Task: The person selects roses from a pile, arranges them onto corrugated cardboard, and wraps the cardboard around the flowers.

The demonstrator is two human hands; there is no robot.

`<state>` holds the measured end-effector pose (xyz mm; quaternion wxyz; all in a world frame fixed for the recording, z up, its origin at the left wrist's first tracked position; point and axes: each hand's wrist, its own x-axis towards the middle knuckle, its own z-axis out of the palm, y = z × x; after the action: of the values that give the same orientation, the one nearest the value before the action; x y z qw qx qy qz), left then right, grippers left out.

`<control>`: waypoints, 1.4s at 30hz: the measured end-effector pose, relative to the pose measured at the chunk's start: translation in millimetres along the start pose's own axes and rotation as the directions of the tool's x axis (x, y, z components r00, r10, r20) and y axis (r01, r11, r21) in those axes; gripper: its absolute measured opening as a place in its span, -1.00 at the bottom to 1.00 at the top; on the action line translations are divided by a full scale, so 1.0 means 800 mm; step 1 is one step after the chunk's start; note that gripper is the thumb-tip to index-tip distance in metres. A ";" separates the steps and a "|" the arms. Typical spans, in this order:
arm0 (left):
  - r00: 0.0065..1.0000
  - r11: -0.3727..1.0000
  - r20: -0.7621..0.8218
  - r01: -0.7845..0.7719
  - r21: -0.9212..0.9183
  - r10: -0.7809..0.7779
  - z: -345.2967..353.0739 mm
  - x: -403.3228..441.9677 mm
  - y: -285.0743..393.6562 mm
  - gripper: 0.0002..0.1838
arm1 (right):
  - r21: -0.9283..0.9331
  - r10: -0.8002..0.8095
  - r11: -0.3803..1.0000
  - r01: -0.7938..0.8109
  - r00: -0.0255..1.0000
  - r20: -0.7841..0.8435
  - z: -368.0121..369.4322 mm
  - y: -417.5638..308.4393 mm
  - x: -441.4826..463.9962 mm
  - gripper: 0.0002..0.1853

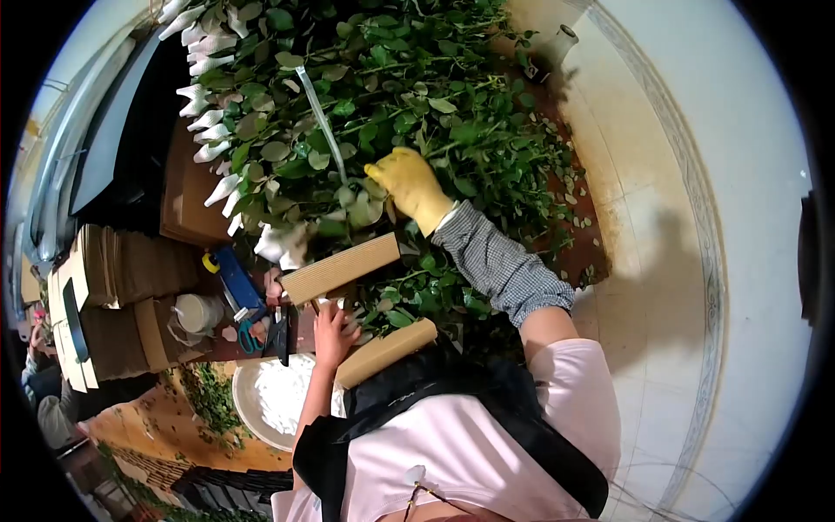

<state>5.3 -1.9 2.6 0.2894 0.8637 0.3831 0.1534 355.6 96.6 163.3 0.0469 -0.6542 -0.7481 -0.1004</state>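
My right hand [409,184], in a yellow glove, is closed around a leafy stem [361,207] above a large pile of green rose stems [391,113]. A pale strip [322,117] lies over the leaves, its lower end near my gloved fingers. My bare left hand [333,333] rests with fingers apart between a corrugated cardboard piece [344,268] and another cardboard piece [387,352] nearest my body. Flower heads in white net sleeves [209,135] line the pile's left side; a blurred white-wrapped head [283,246] lies just past the corrugated piece.
Left of the pile are a blue tool [239,283], teal-handled scissors [252,335], a white cup [196,313] and stacked cardboard [130,265]. A round tub [278,396] holds white sleeves. A grey vase-like object [557,48] stands at the upper right.
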 end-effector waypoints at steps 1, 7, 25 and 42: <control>1.000 1.000 0.004 -0.005 0.011 0.005 0.000 0.000 0.000 -0.52 | 0.063 -0.020 0.998 0.031 0.986 -0.166 -0.017 0.006 0.005 -0.78; 1.000 1.000 0.004 0.008 -0.005 -0.008 0.000 0.001 0.002 -0.53 | 0.006 -0.034 0.999 0.044 0.848 -0.529 -0.122 0.039 0.046 -0.76; 0.999 1.000 -0.043 0.010 0.007 -0.010 0.000 -0.003 0.006 -0.53 | 0.319 0.037 0.930 0.185 0.815 -0.579 -0.168 0.091 0.184 -0.76; 0.999 0.998 0.009 0.040 0.050 -0.041 -0.017 0.001 0.017 -0.53 | -0.042 0.316 0.942 -0.334 0.922 -0.223 -0.140 0.239 0.458 -0.34</control>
<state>7.0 -2.9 21.7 0.2727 0.8635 0.4027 0.1335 486.5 452.0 363.6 0.1169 -0.7560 -0.6152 -0.1905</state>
